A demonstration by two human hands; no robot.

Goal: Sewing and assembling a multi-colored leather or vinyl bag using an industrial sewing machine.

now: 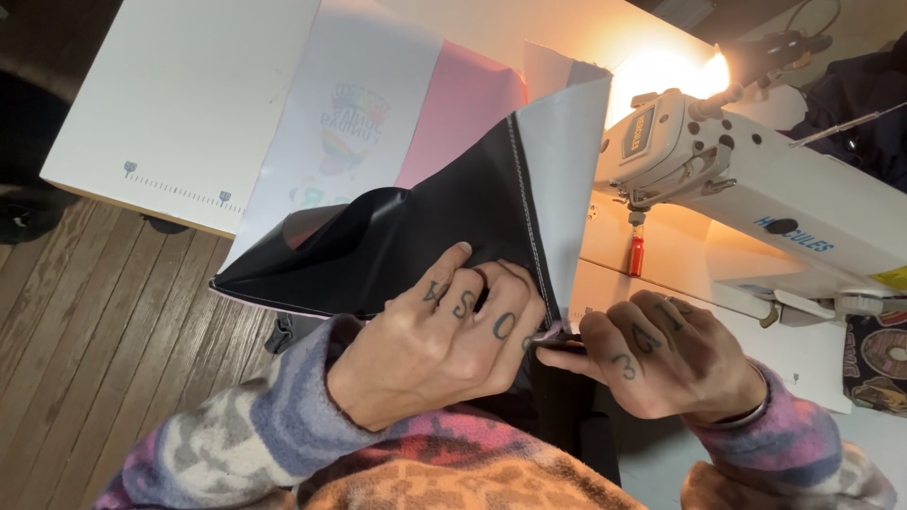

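Both hands, left hand (430, 345) and right hand (661, 354), pinch the folded black-and-grey fabric (453, 227) in a closed grip beside the white sewing machine (756, 189) bearing a small rectangular label (639, 131).

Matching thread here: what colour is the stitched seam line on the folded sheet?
White, running down the black sheet beside its grey side; head view shows it.

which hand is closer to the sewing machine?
Right. The right hand pinches the fabric edge just below the sewing machine; the left hand grips the black fabric farther away.
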